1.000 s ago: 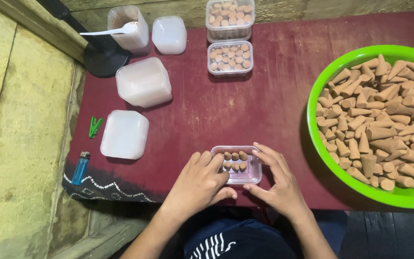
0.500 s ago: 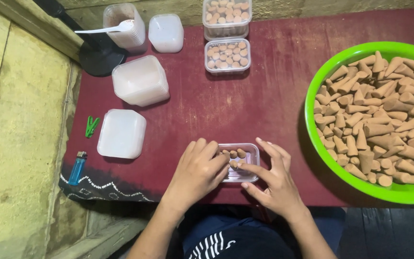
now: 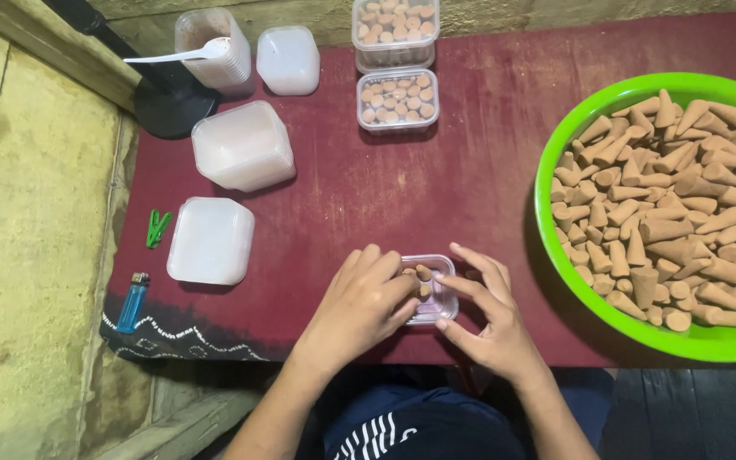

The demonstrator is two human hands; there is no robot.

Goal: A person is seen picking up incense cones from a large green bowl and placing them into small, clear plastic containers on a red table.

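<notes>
Both hands meet over a small clear square plastic box [image 3: 433,294] at the near edge of the dark red counter [image 3: 470,170]. The left hand [image 3: 359,307] covers the box's left side, its fingers curled down into it; whether they pinch anything I cannot tell. The right hand [image 3: 487,319] steadies the right side, its forefinger and thumb closed on a small tan clay-coloured cone [image 3: 424,273] just above the box.

The box looks only partly filled, with a few cones showing between the fingers. Two like boxes at the far edge are packed full: one [image 3: 398,98] standing on the counter, and another [image 3: 395,25] behind it. Much remains: the large bright green round bowl [image 3: 555,264] at right holds a deep heap of loose cones [image 3: 666,196].

To the left stand a stack of empty translucent boxes [image 3: 243,145], a white square lid [image 3: 211,240], a cup with a white spoon [image 3: 215,47], a green clip [image 3: 158,227] and a blue lighter [image 3: 133,300].
</notes>
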